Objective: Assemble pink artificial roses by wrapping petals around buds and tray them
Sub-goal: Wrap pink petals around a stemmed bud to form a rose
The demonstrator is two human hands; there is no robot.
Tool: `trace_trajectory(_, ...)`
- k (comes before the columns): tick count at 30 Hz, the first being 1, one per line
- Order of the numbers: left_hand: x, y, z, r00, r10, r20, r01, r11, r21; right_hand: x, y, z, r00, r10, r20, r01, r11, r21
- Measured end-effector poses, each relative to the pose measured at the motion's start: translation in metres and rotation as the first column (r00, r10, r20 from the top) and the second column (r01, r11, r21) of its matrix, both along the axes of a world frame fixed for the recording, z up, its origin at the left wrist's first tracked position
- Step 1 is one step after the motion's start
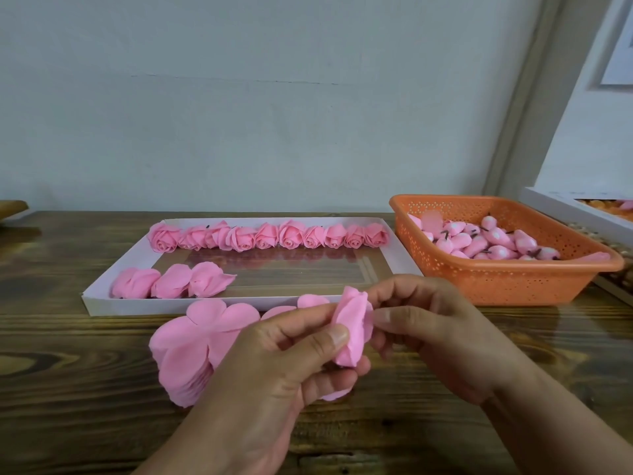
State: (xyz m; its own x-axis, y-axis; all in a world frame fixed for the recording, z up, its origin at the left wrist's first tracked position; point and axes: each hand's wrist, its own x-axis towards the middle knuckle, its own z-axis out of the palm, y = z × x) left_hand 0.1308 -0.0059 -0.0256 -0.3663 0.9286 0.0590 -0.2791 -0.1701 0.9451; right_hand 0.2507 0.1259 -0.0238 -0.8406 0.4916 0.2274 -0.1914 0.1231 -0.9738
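**Petal wrap could spring open**

Near the white tray [102, 305], the left hand [274, 365] pinches the half-wrapped rose [352, 334] above the petal stack [191, 344]. The right hand [442, 334] grips its other edge. A slackened pinch would probably unwind the petals.

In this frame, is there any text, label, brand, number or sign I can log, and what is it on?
None readable.
Framed sheet on the wall, upper right: cut off by the edge, no text legible.
Orange basket: a blurred patch near its back wall, nothing readable.
White tray, roses and petals: unmarked.
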Motion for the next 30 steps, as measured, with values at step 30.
trace_trajectory(30,0.001,0.001,-0.007,0.992,0.109,-0.060,-0.102,0.989,0.110,-0.008,-0.027,0.004,0.968,-0.219,-0.120,0.235,0.962,0.140)
